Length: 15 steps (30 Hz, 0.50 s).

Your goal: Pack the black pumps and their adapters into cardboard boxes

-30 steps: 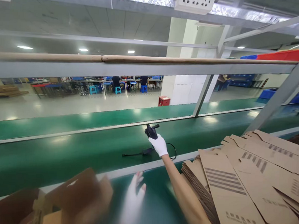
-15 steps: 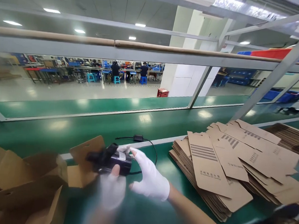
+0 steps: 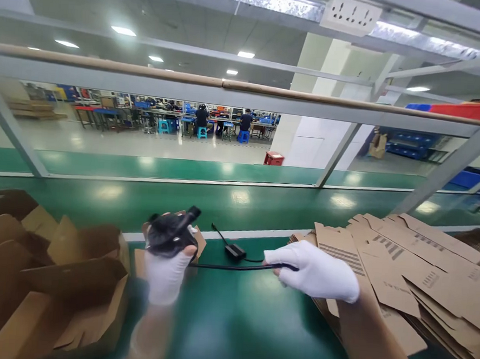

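My left hand (image 3: 165,277), in a white glove with bare fingertips, is wrapped round a black pump-like device (image 3: 171,234) with a short round spout. From the device a black cable (image 3: 230,267) runs almost straight to the right. My right hand (image 3: 311,268), gloved the same way, pinches this cable. Beyond it a small black box (image 3: 234,252) on the cable rests on the green work surface, with a short lead sticking out toward the back. A brown cardboard piece (image 3: 198,247) shows partly behind the device.
Opened cardboard boxes (image 3: 75,283) stand at the left. Flat printed cartons (image 3: 397,265) lie stacked and fanned out at the right. A metal frame (image 3: 339,156) rises beyond the bench (image 3: 232,303), with a power strip (image 3: 351,15) overhead. Seated people (image 3: 245,121) are far off.
My right hand has left the device and moved right, drawing the cable out. My left hand has turned the device and shifted slightly left. The camera view has shifted too.
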Tool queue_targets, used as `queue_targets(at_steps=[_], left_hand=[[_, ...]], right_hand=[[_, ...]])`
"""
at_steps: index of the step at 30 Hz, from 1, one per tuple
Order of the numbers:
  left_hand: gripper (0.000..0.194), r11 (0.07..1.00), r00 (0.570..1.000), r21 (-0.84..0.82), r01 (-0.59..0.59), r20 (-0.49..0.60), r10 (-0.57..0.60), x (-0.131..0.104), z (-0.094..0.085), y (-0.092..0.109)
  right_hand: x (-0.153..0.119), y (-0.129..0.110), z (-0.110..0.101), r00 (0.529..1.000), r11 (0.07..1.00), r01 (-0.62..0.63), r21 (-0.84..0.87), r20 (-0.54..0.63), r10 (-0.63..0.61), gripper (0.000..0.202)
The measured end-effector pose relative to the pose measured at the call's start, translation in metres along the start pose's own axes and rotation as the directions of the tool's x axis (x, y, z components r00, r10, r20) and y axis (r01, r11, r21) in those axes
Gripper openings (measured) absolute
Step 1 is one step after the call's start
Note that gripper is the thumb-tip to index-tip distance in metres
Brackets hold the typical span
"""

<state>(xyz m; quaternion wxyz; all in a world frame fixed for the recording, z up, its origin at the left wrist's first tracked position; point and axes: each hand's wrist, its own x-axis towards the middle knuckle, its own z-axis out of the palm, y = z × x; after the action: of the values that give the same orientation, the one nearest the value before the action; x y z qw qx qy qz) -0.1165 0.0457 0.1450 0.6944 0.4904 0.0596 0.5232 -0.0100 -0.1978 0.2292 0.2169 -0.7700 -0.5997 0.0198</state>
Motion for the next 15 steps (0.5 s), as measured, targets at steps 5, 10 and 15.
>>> queue_targets(at_steps=[5, 10, 15], left_hand=[[0.072, 0.974, 0.888, 0.173, 0.149, 0.41, -0.209, 0.003, 0.008, -0.009], [0.086, 0.929, 0.547, 0.155, 0.337, 0.77, -0.328, -0.009, 0.028, -0.012], [0.084, 0.944, 0.385, 0.131, 0.301, 0.889, -0.246, -0.014, 0.026, -0.01]], right_hand=[[0.021, -0.022, -0.025, 0.899, 0.935, 0.354, -0.024, -0.265, -0.348, 0.032], [0.069, -0.009, -0.019, 0.92, 0.932, 0.323, 0.166, -0.285, -0.268, 0.013], [0.09, 0.022, 0.016, 0.98, 0.769, -0.198, 0.608, 0.105, 0.17, 0.029]])
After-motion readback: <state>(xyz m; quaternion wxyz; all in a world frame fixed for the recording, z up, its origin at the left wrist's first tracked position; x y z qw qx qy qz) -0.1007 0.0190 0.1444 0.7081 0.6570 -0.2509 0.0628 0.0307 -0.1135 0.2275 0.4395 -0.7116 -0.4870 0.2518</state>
